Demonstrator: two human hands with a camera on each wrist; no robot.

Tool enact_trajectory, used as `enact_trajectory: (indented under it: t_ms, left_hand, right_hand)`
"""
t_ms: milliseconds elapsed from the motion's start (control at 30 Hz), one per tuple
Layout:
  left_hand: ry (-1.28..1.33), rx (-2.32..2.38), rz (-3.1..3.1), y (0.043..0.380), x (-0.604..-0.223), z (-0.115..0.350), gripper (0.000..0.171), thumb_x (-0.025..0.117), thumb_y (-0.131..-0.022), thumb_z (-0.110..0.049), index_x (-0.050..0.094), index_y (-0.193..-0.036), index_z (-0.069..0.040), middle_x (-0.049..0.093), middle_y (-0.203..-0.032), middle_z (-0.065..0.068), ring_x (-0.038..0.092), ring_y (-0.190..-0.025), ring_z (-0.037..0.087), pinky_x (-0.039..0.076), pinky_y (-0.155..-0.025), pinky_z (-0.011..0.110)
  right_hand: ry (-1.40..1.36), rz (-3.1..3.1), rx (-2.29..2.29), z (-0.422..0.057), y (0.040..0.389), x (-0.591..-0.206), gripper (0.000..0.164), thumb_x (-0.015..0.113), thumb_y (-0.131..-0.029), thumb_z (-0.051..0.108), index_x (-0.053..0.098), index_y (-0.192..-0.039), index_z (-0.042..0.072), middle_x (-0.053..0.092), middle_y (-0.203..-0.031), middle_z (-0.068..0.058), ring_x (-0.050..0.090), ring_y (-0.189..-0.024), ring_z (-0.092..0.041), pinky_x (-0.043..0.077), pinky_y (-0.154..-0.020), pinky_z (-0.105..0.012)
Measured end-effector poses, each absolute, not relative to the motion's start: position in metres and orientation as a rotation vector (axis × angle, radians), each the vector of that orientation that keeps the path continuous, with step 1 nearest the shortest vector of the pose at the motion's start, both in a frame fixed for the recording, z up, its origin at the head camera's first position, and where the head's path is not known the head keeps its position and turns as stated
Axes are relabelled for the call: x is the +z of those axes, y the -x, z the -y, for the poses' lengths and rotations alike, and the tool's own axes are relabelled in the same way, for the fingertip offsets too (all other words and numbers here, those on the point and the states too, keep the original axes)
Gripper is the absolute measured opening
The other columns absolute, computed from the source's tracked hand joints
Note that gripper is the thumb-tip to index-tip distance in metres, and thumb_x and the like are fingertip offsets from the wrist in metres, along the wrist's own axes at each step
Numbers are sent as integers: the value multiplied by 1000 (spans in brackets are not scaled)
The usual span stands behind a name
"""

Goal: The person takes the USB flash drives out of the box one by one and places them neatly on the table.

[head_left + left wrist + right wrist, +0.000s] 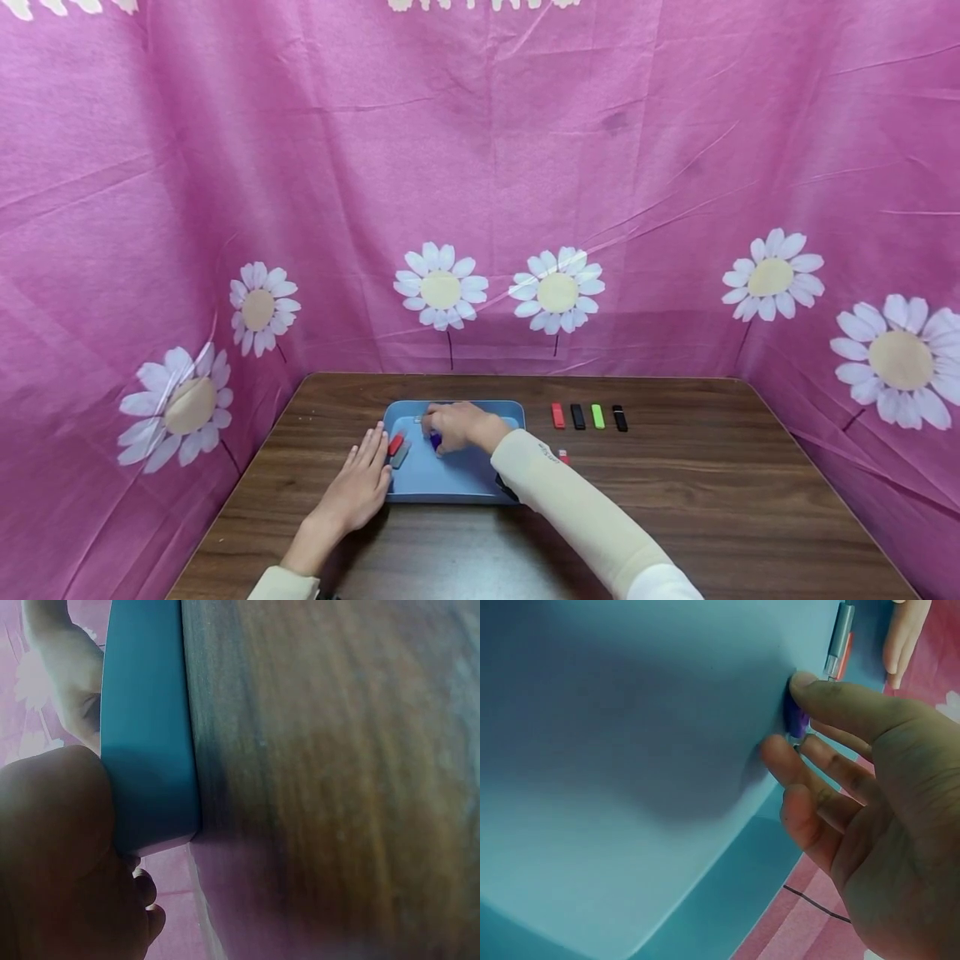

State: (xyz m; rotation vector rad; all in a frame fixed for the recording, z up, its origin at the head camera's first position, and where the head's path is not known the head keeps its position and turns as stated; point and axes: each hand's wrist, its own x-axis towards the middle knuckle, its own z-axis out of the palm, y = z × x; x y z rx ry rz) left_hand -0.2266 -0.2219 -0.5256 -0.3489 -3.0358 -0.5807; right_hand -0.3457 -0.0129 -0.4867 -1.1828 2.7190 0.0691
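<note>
Inside the shallow blue tray (450, 483), my right hand (459, 423) pinches a purple USB stick (796, 716) between thumb and fingertips, low over the tray floor. Against the tray's left rim rests my left hand (360, 485), its fingers straight and pointing away from me. Just beside those fingers, a red USB stick (396, 443) and a grey USB stick (401, 455) lie close together in the tray. The left wrist view shows the tray's outer wall (146, 727) next to the left hand.
Right of the tray, a red stick (558, 416), a black stick (577, 417), a green stick (597, 417) and another black stick (620, 418) stand in a row on the wooden table (712, 500). The right sleeve (577, 508) partly hides another red stick (564, 457). Pink flowered cloth surrounds the table.
</note>
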Motion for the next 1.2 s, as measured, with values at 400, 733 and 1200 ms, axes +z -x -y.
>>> enact_trajectory:
  t_ms: [400, 733, 1200]
  left_hand:
    - [340, -587, 3047, 227, -525, 222, 61, 47, -112, -20, 29, -164, 8, 20, -177, 24, 18, -164, 46, 20, -131, 65]
    - [336, -581, 3045, 227, -526, 222, 61, 47, -112, -19, 29, -164, 8, 20, -177, 24, 19, -164, 45, 20, -131, 64]
    - [331, -579, 3049, 226, -525, 222, 61, 47, -112, -19, 30, -163, 9, 20, -176, 24, 19, -164, 46, 20, -131, 65]
  right_hand:
    - [1172, -2693, 35, 8, 342, -482, 46, 82, -94, 39, 72, -137, 24, 66, -128, 6, 60, -99, -6, 57, -100, -29]
    - [1155, -2692, 18, 9, 343, -487, 46, 82, -94, 38, 71, -137, 24, 64, -129, 4, 58, -94, -6, 57, -99, -29]
    - [1167, -2699, 3, 6, 340, -484, 46, 83, -93, 40, 73, -134, 23, 65, -126, 4, 58, -92, -6, 58, -95, -26]
